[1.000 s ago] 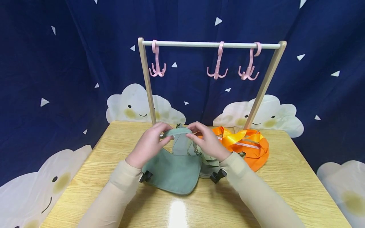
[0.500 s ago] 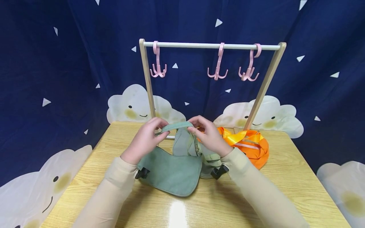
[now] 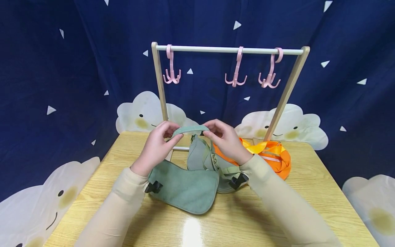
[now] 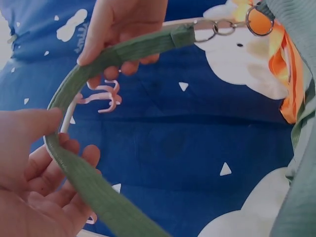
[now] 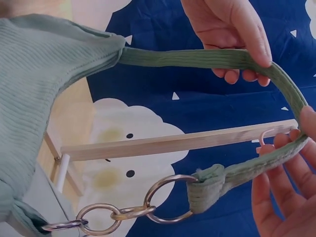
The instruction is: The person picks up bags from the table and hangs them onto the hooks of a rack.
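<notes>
A green corduroy shoulder bag (image 3: 185,188) hangs from its strap (image 3: 191,129), its body low over the table front. My left hand (image 3: 158,145) pinches one side of the strap between thumb and fingers. On the other side my right hand (image 3: 227,142) pinches it too, so the strap arches between the two. Metal rings (image 5: 101,219) link one strap end to the bag, as the right wrist view shows. In the left wrist view, the strap (image 4: 94,182) bends in a curve past both hands.
Behind the green bag lies a grey-green bag (image 3: 195,154) with a pale strap. An orange bag (image 3: 279,168) with a yellow ribbon lies right of it. A wooden rack with a white rail (image 3: 203,49) carries pink hooks (image 3: 236,73) at the back of the table (image 3: 308,199).
Both hands have risen a little, lifting the strap higher. The left hand has shifted slightly left, and more of the grey-green bag shows.
</notes>
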`<control>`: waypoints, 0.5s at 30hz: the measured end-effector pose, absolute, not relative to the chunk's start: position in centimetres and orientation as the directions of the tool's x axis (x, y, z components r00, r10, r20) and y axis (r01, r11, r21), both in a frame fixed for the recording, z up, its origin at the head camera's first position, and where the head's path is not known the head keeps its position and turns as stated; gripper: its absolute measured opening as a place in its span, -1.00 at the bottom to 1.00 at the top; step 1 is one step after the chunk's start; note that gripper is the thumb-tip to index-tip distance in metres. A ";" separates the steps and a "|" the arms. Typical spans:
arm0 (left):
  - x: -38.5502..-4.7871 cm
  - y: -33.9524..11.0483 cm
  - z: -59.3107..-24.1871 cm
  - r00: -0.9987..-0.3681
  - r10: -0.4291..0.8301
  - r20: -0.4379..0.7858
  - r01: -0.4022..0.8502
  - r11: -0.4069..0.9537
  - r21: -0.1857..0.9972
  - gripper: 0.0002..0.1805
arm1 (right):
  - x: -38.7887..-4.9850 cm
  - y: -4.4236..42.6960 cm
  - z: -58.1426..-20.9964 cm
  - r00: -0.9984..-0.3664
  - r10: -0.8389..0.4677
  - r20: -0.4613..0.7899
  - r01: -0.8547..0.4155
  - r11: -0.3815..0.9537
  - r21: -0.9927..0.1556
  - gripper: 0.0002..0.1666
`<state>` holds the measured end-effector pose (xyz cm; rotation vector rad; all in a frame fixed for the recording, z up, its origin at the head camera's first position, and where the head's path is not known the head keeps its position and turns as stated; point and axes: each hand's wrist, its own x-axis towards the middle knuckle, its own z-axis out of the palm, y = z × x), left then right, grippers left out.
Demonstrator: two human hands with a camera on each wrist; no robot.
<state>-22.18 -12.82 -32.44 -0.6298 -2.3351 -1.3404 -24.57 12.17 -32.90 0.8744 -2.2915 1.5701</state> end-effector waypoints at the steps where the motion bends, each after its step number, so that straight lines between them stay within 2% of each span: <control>1: -22.2 -12.8 -32.3 -0.833 0.181 0.523 0.545 0.433 0.718 -0.76 | -24.6 12.1 -32.8 -0.796 -0.346 0.497 -0.588 0.248 -0.770 -0.76; 15: -22.3 -12.6 -29.7 -0.890 0.108 0.442 0.454 0.271 0.849 -0.73 | -25.4 11.7 -30.9 -0.765 -0.334 0.551 -0.628 0.192 -0.755 -0.77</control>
